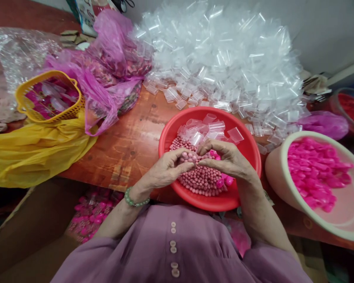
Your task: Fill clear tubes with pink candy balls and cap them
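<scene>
Over a red basin (165,137) both hands meet. My left hand (165,169) is closed, thumb and fingers pinching a short clear plastic tube (189,156) with round pink beads inside it. At the tube's right end, my right hand (231,159) curls its thumb and forefinger around pink beads; how firmly it grips is hard to see. Below the hands lie many loose dusty-pink beads (199,181). Bright pink plastic pieces (224,181) sit under the right palm, partly hidden. More empty clear tubes (215,127) rest at the basin's far side.
A large heap of clear tubes (224,59) covers the table's back. At right stands a cream tub (279,169) of bright pink pieces. A yellow basket (50,116) and purple plastic bags (106,94) are at left. Below the table edge, a cardboard box (32,220) holds filled pink items.
</scene>
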The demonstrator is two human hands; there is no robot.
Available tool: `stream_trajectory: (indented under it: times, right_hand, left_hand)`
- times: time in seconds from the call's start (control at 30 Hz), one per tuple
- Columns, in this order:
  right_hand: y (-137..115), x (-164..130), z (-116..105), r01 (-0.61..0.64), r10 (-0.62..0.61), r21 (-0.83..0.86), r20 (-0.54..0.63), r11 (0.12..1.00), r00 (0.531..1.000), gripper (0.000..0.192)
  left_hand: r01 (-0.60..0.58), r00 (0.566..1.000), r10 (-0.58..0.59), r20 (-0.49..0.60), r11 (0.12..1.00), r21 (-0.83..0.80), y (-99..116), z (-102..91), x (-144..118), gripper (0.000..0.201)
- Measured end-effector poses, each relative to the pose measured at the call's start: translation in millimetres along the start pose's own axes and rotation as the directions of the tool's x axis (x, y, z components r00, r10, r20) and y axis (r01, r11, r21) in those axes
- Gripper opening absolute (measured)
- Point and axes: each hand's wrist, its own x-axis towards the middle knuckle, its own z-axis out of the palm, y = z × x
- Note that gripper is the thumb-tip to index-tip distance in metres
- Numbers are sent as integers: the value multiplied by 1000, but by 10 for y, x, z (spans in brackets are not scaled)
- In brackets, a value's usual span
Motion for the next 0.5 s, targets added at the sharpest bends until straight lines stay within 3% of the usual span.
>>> stream_trajectory:
  times: [0.27, 0.5]
  right_hand:
    - [-48, -51, -77, 9, 1, 89, -110, 996, 994, 22]
    - [26, -69, -182, -41, 80, 123, -339, 992, 938, 25]
  left_hand:
    - [18, 1000, -18, -10, 1000, 14, 6, 43, 100, 24]
    - [-17, 999, 15, 39, 999, 50, 81, 52, 95, 26]
